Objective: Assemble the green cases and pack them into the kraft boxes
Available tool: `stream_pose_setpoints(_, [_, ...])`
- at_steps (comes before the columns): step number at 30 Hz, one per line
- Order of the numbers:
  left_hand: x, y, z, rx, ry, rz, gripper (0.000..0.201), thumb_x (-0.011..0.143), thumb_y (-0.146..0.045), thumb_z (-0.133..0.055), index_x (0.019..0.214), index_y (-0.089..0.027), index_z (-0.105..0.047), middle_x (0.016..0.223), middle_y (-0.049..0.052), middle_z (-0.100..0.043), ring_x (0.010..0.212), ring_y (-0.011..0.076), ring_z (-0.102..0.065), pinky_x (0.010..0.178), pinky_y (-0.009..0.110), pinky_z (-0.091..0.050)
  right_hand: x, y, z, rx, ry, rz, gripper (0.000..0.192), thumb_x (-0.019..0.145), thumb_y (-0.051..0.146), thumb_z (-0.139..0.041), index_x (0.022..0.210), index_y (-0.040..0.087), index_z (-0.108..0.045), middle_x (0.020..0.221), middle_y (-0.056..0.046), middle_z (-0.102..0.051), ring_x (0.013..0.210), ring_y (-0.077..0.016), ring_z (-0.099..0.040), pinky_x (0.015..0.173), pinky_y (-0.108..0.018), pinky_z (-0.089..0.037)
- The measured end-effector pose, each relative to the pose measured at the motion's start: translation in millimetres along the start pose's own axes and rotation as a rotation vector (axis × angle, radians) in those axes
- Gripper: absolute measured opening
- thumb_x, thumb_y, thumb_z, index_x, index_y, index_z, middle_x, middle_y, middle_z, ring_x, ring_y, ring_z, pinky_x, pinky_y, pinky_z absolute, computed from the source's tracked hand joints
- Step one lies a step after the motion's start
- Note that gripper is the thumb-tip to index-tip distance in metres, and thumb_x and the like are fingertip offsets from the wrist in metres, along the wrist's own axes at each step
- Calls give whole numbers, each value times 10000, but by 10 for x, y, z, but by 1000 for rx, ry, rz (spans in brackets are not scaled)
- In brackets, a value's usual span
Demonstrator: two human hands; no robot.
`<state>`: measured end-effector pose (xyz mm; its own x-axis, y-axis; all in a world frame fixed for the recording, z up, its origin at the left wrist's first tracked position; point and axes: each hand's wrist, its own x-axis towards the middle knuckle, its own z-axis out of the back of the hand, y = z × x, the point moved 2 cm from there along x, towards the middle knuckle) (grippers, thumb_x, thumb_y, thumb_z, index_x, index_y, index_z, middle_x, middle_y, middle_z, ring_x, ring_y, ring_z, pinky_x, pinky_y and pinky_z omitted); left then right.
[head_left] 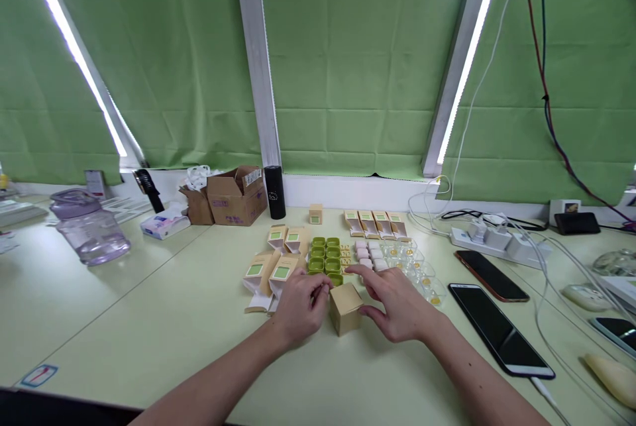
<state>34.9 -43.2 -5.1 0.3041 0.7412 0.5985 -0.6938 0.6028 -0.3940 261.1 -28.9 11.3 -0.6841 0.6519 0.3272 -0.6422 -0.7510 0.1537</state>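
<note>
A small tan cardboard box (346,317) stands on the table directly before me, its top closed or nearly so. My left hand (304,303) is at its left side, fingers curled and tips pinched together by the upper left edge; what is between them is hidden. My right hand (395,303) is on the other side, thumb at the box's right face and index finger stretched out above the far edge, with a gap between them. Just beyond lie green square trays (317,264), small tan pieces (345,255), pale pink jars (366,263) and clear cups (420,273) with yellow centres.
Open tan boxes (256,277) with green labels lie left, more (375,224) at the back, one closed box (315,214) behind. Phones (499,326), a power strip (497,240) and cables are right. A carton (237,197), black cylinder (275,193) and purple jug (92,230) stand left.
</note>
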Motion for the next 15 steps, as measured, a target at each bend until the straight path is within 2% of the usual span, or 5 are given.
stream_pose_setpoints(5, [-23,-20,-4,-74,12,-84,245,950,-194,-494,732,-212,-605,585,-14,-628,529,164,-482,698,363,-342,22,-110,-72,-70,-45,-23,603,891,194,-589,1471,212,-427,762,0,-705,690,-240,-649,617,-312,-223])
stream_pose_setpoints(11, [-30,-1,9,-99,-96,-101,209,965,-172,-477,800,-214,-597,669,6,-662,600,181,-528,727,367,-369,66,-224,-166,-193,-112,-113,422,949,153,-497,1366,216,-518,719,-25,-742,617,-230,-662,585,-333,-164])
stream_pose_setpoints(15, [-20,-45,33,-77,-88,-88,139,984,-194,-486,896,-216,-592,797,29,-676,740,212,-590,824,398,-404,76,-252,-162,-236,-115,-201,375,961,172,-515,1330,229,-552,758,-37,-768,634,-229,-687,588,-334,-162])
